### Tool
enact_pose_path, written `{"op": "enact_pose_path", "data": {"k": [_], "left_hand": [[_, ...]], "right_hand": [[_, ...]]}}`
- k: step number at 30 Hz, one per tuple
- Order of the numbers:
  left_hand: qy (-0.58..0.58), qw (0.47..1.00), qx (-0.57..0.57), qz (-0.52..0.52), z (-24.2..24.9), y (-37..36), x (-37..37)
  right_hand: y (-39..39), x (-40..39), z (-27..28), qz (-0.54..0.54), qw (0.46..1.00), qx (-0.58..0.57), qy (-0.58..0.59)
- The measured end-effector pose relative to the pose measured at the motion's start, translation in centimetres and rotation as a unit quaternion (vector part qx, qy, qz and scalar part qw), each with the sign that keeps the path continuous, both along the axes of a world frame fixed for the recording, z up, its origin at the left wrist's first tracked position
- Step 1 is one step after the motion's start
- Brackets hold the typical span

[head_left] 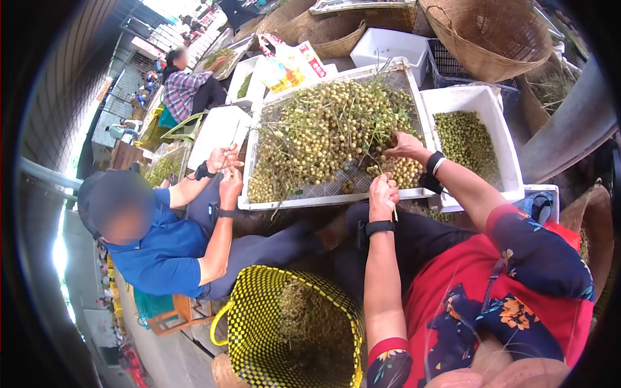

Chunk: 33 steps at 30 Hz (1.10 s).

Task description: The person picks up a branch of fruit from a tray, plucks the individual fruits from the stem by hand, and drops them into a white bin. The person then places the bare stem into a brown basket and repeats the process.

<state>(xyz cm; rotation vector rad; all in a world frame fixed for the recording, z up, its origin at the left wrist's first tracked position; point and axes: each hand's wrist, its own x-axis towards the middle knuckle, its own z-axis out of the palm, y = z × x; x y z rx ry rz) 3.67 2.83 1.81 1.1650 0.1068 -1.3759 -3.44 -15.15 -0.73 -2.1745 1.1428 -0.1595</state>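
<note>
My left hand [383,195] is closed in a fist just beyond the near edge of the white tray [323,202], with a thin pale stem poking out below it. Reaching into the tray, my right hand [407,147] has its fingers bent down at the pile of round yellow-green fruits on stems [323,129]; its fingertips are partly hidden among them. Loose fruits lie on the mesh between my hands. A white box [511,158] to the right holds small green fruits [464,139].
A co-worker in a blue shirt [158,223] sits at the left, both hands raised beside the tray. The yellow-black basket [246,323] below holds stems. Wicker baskets [491,39], a white bin [388,48] and a grey pole [569,129] stand farther off. Another person sits behind.
</note>
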Motion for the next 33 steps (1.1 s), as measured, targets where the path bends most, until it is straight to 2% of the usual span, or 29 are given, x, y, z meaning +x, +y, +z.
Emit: {"op": "enact_pose_path", "data": {"k": [1,2,3,5,7,8,9,10,11,13,15,16,17,19,21,22,23,25,26,29,30,31,33], "left_hand": [[0.003,1.0,-0.001,-0.004,-0.1,-0.3,-0.2],[0.028,1.0,-0.003,-0.003,-0.3,-0.5,-0.3],[0.05,0.999,-0.006,-0.001,-0.3,-0.8,-0.2],[0.057,0.998,-0.007,-0.002,0.1,-1.3,-0.2],[0.074,0.997,-0.033,0.015,0.2,-1.9,0.0],[0.083,0.996,-0.03,0.019,0.4,-2.2,0.2],[0.08,0.996,-0.029,0.015,0.7,-2.5,0.5],[0.091,0.995,-0.046,0.007,0.4,-3.0,0.8],[0.102,0.993,-0.062,-0.003,0.5,-3.3,0.8],[0.154,0.985,-0.063,-0.044,0.9,-3.5,0.9],[0.109,0.991,-0.049,-0.066,1.1,-3.1,0.1],[0.125,0.989,-0.049,-0.067,0.8,-2.9,-0.2],[0.119,0.991,-0.057,-0.025,0.9,-2.4,-1.0],[0.14,0.987,-0.023,-0.072,-0.4,-2.1,-0.4],[0.117,0.99,-0.043,-0.07,0.8,-1.3,-1.4],[0.11,0.99,-0.021,-0.089,1.0,-1.2,-1.6],[0.101,0.989,0.0,-0.106,1.4,-1.0,-1.9],[0.089,0.99,-0.007,-0.107,1.9,-0.3,-2.4],[0.077,0.992,-0.017,-0.103,2.3,-0.3,-2.7],[0.075,0.994,-0.003,-0.081,3.3,-0.3,-2.6],[0.077,0.994,-0.001,-0.078,3.4,-0.3,-2.5],[0.077,0.994,0.003,-0.078,3.5,-0.1,-2.4],[0.067,0.994,-0.004,-0.091,4.2,0.5,-2.5]], "right_hand": [[-0.4,-0.8,0.3,0.051,0.998,-0.034,-0.021],[-0.5,-1.4,0.5,0.063,0.993,-0.097,0.006],[-0.5,-2.0,0.6,0.06,0.993,-0.098,0.008],[0.3,-3.0,0.7,-0.027,0.973,-0.212,-0.091],[1.5,-3.7,0.9,-0.055,0.972,-0.207,-0.094],[2.0,-4.0,0.9,-0.067,0.988,-0.033,-0.136],[2.7,-4.3,0.8,-0.077,0.971,0.142,-0.175],[4.3,-4.6,3.6,-0.106,0.938,0.278,-0.181],[4.9,-4.2,2.9,-0.14,0.876,0.395,-0.238],[5.1,-3.2,1.0,-0.145,0.7,0.621,-0.321],[5.4,-2.5,0.3,-0.041,0.567,0.718,-0.401],[6.5,-1.7,2.2,-0.152,0.571,0.682,-0.432],[4.9,-1.6,-0.5,-0.038,0.597,0.683,-0.418],[4.5,-0.5,-3.0,-0.115,0.627,0.662,-0.394],[5.8,-0.3,-0.8,-0.203,0.663,0.604,-0.393],[5.8,-0.4,-0.8,-0.207,0.666,0.592,-0.404],[6.0,-1.7,0.8,-0.185,0.722,0.55,-0.376],[5.7,-0.3,0.3,-0.246,0.724,0.499,-0.409],[5.5,-0.2,-0.3,-0.244,0.76,0.452,-0.397],[4.7,1.4,-1.4,-0.3,0.802,0.39,-0.339],[4.5,2.4,-2.2,-0.334,0.79,0.378,-0.348],[3.8,2.5,-3.8,-0.308,0.842,0.312,-0.314],[3.0,2.3,-4.2,-0.296,0.823,0.346,-0.341]]}}
